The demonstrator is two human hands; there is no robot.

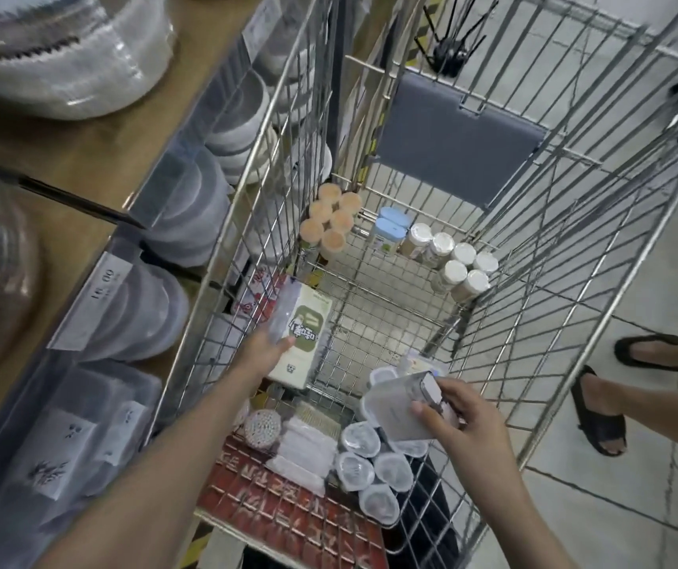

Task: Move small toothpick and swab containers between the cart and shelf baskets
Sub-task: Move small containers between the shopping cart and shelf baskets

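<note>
Right hand (458, 420) gripping grey container (401, 408) above cart (534, 322), bare wire floor ahead

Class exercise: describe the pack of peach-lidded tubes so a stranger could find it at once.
Start at the wire cart and follow its left wall to the far corner. The pack of peach-lidded tubes stands there. Its round tops are peach, unlike the white-lidded jars across the floor.

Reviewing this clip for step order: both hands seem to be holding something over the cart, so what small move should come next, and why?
Probably lift the right hand clear of the cart, toward the shelf. It grips a clear rectangular container just above the round lidded tubs, and the left hand already holds a clear pack.
</note>
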